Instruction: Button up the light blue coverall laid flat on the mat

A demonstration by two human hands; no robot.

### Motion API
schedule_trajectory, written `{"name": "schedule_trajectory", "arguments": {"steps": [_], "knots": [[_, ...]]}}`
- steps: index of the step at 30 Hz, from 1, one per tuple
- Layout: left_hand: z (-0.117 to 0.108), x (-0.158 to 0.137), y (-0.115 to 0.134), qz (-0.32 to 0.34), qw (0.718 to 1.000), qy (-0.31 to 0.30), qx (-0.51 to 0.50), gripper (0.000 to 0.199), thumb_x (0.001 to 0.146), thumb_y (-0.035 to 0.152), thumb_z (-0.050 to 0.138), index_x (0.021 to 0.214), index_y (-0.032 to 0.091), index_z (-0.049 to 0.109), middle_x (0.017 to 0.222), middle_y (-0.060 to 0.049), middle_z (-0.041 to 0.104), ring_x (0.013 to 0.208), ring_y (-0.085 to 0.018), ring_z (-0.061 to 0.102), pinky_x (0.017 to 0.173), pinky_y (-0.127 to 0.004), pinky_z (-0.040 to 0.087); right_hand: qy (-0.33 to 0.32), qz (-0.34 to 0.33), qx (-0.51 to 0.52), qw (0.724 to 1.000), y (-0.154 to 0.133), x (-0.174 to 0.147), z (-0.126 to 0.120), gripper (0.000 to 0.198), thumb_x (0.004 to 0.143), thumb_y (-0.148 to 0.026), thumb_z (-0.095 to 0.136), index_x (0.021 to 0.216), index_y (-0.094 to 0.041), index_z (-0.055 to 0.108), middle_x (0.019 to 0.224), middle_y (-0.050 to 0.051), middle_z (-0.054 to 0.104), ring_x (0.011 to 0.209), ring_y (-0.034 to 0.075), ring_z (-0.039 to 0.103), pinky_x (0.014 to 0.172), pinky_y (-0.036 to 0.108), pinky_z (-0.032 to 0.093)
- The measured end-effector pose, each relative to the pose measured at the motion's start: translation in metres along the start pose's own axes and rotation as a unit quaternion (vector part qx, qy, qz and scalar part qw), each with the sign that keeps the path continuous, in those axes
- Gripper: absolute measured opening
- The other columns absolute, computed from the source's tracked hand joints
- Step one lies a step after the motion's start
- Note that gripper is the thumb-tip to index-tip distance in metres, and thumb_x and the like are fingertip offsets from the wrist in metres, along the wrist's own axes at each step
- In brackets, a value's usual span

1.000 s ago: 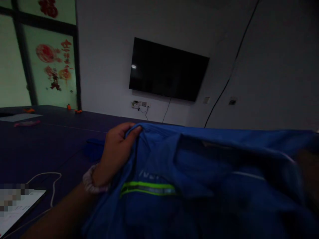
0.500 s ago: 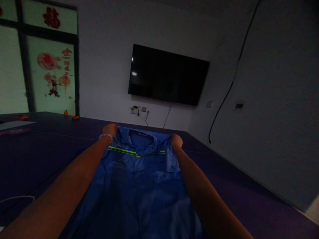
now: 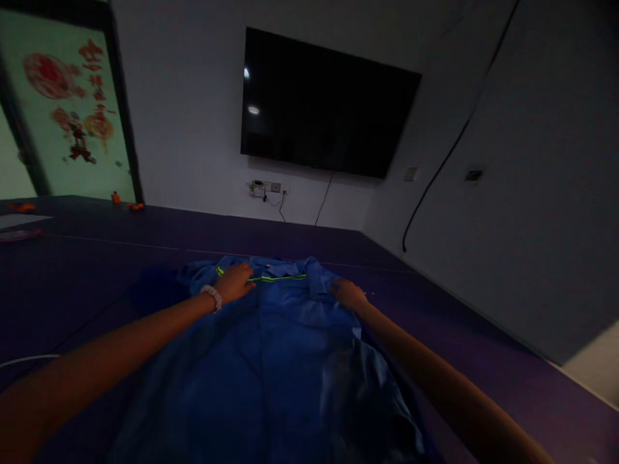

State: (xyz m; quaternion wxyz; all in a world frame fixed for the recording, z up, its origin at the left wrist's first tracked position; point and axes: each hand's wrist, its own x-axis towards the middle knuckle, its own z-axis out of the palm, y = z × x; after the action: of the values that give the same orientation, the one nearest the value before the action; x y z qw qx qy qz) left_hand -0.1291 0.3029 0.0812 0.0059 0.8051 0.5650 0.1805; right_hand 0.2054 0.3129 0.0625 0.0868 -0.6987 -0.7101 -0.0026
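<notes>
A blue jacket [image 3: 285, 348] with a collar and a thin yellow-green stripe across its chest lies spread on the dark purple table, its collar end away from me. My left hand [image 3: 235, 281], with a beaded band at the wrist, rests on the upper left of the chest, fingers stretched across the stripe. At the right shoulder, my right hand [image 3: 349, 294] lies with its fingers extended on the cloth's edge. Neither hand pinches the fabric. The near end of the jacket is dim and runs out of view.
The purple tabletop [image 3: 459, 348] reaches to the walls. Small orange objects [image 3: 136, 207], a white sheet [image 3: 22, 220] and a pinkish item [image 3: 20, 235] lie at the far left. A white cord [image 3: 29, 358] is nearer. A television [image 3: 329, 103] and a hanging black cable [image 3: 442, 161] are on the walls.
The jacket's collar end, held up by both hands before, has come down onto the table. Both hands have let go of the shoulders; the left has moved inward onto the chest. The view has tilted down.
</notes>
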Motion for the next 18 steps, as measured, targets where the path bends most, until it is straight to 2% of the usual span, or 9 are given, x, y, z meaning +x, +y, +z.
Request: {"name": "schedule_trajectory", "arguments": {"steps": [3,5,7,9,10,12,15,18], "knots": [[0.000,-0.060,0.043,0.078,0.993,-0.084,-0.015,0.025,0.074,0.042,0.060,0.086,0.020,0.062,0.094,-0.006,0.062,0.090,-0.023,0.058,0.078,-0.030,0.043,-0.038,-0.013,0.008,0.999,0.012,-0.060,0.011,0.045,0.087,-0.043,0.041,0.126,-0.023,0.047,0.126,0.008,0.053,0.113,0.024,0.049,0.092,0.034,0.037],[0.000,-0.107,0.072,0.129,0.982,-0.132,-0.028,0.040,0.064,0.053,0.066,0.087,0.021,0.061,0.095,-0.005,0.062,0.088,-0.023,0.058,0.074,-0.029,0.044,-0.059,-0.010,0.012,0.998,0.018,-0.102,0.018,0.051,0.086,-0.048,0.038,0.129,-0.021,0.044,0.126,0.010,0.052,0.112,0.024,0.050,0.090,0.033,0.039],[0.003,-0.153,0.097,0.194,0.964,-0.180,-0.026,0.056,0.060,0.060,0.065,0.098,0.019,0.058,0.102,-0.009,0.060,0.090,-0.026,0.057,0.075,-0.033,0.044,-0.070,-0.006,0.014,0.997,0.022,-0.143,0.024,0.057,0.084,-0.052,0.039,0.132,-0.021,0.040,0.128,0.011,0.050,0.112,0.024,0.050,0.089,0.033,0.039],[0.011,-0.191,0.115,0.203,0.962,-0.183,-0.013,0.061,0.061,0.059,0.065,0.106,0.019,0.055,0.107,-0.011,0.059,0.094,-0.029,0.055,0.077,-0.037,0.044,-0.057,0.013,-0.002,0.998,0.023,-0.176,0.029,0.064,0.080,-0.054,0.045,0.134,-0.021,0.036,0.129,0.012,0.048,0.112,0.028,0.049,0.089,0.037,0.039],[0.017,-0.205,0.120,0.204,0.963,-0.175,0.004,0.057,0.064,0.053,0.066,0.110,0.020,0.054,0.110,-0.012,0.058,0.096,-0.029,0.055,0.078,-0.037,0.044,-0.049,0.023,-0.014,0.998,0.023,-0.189,0.032,0.066,0.078,-0.053,0.048,0.135,-0.023,0.034,0.128,0.012,0.049,0.112,0.030,0.049,0.088,0.040,0.039],[0.034,-0.222,0.125,0.197,0.967,-0.152,0.062,0.050,0.072,0.036,0.062,0.118,0.020,0.050,0.114,-0.014,0.056,0.096,-0.029,0.055,0.077,-0.039,0.045,-0.048,0.043,-0.026,0.998,0.022,-0.205,0.036,0.067,0.077,-0.043,0.054,0.137,-0.024,0.031,0.124,0.012,0.052,0.109,0.030,0.051,0.086,0.040,0.040],[0.051,-0.222,0.122,0.216,0.957,-0.115,0.155,0.046,0.078,0.012,0.050,0.124,0.014,0.045,0.101,-0.015,0.061,0.084,-0.026,0.059,0.065,-0.035,0.048,-0.035,0.032,0.013,0.999,0.023,-0.211,0.031,0.061,0.076,-0.015,0.048,0.135,-0.022,0.035,0.114,0.011,0.059,0.100,0.022,0.058,0.082,0.030,0.042],[0.040,-0.209,0.117,0.234,0.950,-0.068,0.194,0.047,0.078,0.000,0.040,0.124,0.012,0.042,0.100,-0.013,0.061,0.081,-0.022,0.061,0.063,-0.031,0.049,0.016,0.006,0.060,0.998,0.028,-0.207,0.005,0.053,0.074,-0.003,0.039,0.124,-0.018,0.051,0.103,0.009,0.065,0.095,0.017,0.061,0.079,0.022,0.042]]}}
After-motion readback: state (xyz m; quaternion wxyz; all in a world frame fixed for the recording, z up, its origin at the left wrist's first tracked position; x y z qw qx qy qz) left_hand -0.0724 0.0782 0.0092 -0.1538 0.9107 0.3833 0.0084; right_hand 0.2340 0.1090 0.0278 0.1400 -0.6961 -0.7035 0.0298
